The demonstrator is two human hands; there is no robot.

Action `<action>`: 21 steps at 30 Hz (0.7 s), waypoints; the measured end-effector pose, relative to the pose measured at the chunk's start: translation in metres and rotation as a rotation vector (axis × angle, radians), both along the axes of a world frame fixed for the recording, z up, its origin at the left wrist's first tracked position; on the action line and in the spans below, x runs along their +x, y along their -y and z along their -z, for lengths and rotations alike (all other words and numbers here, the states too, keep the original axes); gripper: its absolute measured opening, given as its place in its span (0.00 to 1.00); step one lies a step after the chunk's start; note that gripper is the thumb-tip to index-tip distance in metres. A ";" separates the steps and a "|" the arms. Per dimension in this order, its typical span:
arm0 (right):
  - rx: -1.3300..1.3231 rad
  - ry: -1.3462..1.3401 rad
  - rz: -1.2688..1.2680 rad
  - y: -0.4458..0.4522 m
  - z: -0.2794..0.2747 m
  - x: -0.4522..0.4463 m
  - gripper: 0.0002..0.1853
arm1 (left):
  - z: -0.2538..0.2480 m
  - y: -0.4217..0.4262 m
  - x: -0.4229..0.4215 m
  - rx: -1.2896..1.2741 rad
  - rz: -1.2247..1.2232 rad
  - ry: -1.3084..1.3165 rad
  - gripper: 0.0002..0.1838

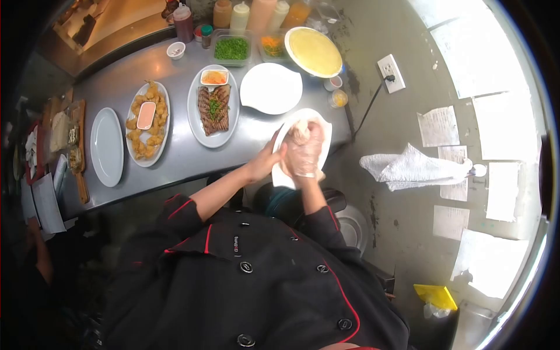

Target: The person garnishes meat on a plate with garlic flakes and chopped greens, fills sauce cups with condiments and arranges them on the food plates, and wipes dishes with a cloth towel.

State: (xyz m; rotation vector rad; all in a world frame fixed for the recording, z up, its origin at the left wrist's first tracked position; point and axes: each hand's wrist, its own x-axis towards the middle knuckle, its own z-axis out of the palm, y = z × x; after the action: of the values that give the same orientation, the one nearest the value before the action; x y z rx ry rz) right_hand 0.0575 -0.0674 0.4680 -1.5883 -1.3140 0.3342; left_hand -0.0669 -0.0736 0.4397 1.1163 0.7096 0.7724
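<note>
A white dish (327,135) is held up in front of me, off the table's right end. My left hand (263,165) is closed on its left edge. My right hand (307,150), in a clear plastic glove, is over the inside of the dish with fingers curled; a pale, crumpled thing (300,132) shows at the fingers, its kind unclear. Just behind lies a white leaf-shaped plate (272,88). Left of it, an oval plate (214,140) bears grilled meat (214,111) with chopped greens and a small dish of shredded vegetables.
Further left are a plate (166,143) of fried pieces around pink sauce and a bare oval plate (107,147). Herb container (231,49), yellow round stack (315,51) and squeeze bottles (240,16) line the back. A towel (412,167) hangs on the right wall. Another person's arm (41,254) shows far left.
</note>
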 end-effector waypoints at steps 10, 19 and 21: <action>-0.109 0.817 0.033 -0.004 -0.003 0.063 0.14 | -0.014 -0.030 -0.012 -0.161 0.117 0.114 0.35; -0.314 -0.021 0.366 0.069 0.008 0.129 0.20 | 0.033 -0.135 -0.023 -0.107 -0.232 -0.079 0.23; -0.228 -0.260 0.205 0.093 0.001 0.114 0.20 | 0.049 -0.171 -0.024 0.015 -0.263 -0.247 0.20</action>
State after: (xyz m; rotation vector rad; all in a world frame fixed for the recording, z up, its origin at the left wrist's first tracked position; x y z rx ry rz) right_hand 0.1717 -0.1601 0.4667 -1.7847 -0.9318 0.5577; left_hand -0.0905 0.0974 0.3904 1.1577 1.0755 0.8701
